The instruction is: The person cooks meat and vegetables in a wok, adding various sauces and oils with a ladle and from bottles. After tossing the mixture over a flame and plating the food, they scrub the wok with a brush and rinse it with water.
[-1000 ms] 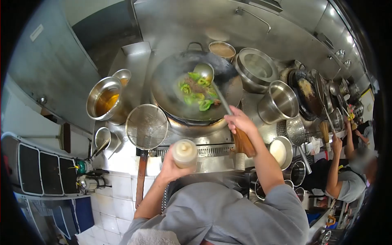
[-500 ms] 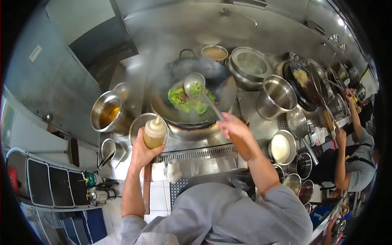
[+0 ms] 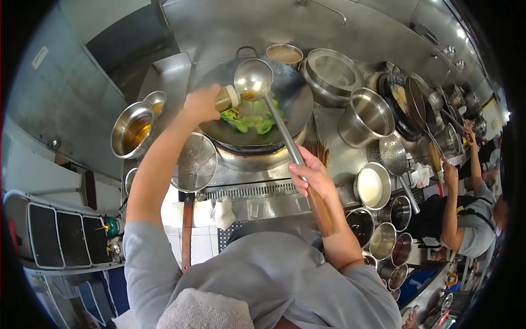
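My left hand (image 3: 203, 104) is closed around a squeeze bottle (image 3: 224, 99), tipped sideways with its nozzle end at the ladle. In my right hand (image 3: 313, 174) is the long handle of a metal ladle (image 3: 255, 77), held with its bowl over the wok. A little brown liquid (image 3: 249, 94) shows in the bowl. Below, green leafy vegetables (image 3: 255, 122) lie in the large wok (image 3: 219, 134) on the burner. A round wire strainer (image 3: 194, 164) with a wooden handle rests at the counter's front, under my left forearm.
A pot of amber liquid (image 3: 137, 131) stands at left. Right of the wok are a tall steel pot (image 3: 368, 115), a perforated skimmer (image 3: 393, 156), a bowl of white liquid (image 3: 373, 186) and several small pots. Another person (image 3: 471, 214) works at a wok further right.
My left hand has raised the bottle from the counter's front to the ladle and tipped it over. The ladle has lifted off the vegetables, and its bowl now holds brown liquid.
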Action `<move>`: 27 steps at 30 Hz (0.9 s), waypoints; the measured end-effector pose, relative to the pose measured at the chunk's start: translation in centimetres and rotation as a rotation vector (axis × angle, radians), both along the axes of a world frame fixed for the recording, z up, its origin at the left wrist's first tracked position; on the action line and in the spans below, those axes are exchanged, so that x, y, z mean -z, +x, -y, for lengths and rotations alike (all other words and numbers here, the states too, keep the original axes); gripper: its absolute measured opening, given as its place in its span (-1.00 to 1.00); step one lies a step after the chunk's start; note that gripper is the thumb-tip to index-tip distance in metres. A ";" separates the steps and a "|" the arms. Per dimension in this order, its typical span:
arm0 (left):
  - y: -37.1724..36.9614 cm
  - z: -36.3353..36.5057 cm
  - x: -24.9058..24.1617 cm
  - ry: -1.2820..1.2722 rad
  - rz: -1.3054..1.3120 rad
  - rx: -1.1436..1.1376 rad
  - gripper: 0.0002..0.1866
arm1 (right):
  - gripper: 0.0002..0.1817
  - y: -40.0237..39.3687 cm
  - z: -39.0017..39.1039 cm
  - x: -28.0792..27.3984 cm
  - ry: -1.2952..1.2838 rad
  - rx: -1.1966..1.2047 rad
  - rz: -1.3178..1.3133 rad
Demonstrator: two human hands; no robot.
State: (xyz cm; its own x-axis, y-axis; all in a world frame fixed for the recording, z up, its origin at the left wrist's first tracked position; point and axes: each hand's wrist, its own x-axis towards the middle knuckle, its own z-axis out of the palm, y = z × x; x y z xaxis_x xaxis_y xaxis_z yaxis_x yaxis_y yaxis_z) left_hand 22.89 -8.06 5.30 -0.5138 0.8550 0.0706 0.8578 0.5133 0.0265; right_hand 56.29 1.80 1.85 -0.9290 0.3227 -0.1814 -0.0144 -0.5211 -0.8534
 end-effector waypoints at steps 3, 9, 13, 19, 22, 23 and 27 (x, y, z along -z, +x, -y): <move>-0.3 -1.7 0.7 -0.132 -0.174 0.008 -0.45 | -0.28 0.2 0.6 0.2 -0.009 -0.008 -0.016; 0.4 -2.8 0.5 -0.215 -0.349 0.005 -0.48 | -0.29 0.3 0.8 0.9 -0.019 -0.011 -0.041; 0.1 -2.4 0.3 -0.212 -0.387 0.009 -0.47 | -0.29 0.4 0.7 1.0 -0.021 -0.013 -0.054; -0.1 -1.6 0.0 -0.206 -0.381 -0.020 -0.45 | -0.33 0.5 0.4 0.5 -0.033 -0.019 -0.070; -0.3 -1.1 0.0 -0.193 -0.377 -0.028 -0.46 | -0.36 0.5 0.5 0.4 -0.038 -0.009 -0.068; -0.3 -1.0 0.0 -0.188 -0.377 -0.029 -0.46 | -0.36 0.5 0.6 0.4 -0.039 0.000 -0.062; -0.3 -0.6 -0.4 -0.174 -0.371 -0.032 -0.47 | -0.37 0.4 0.7 0.2 -0.041 -0.004 -0.058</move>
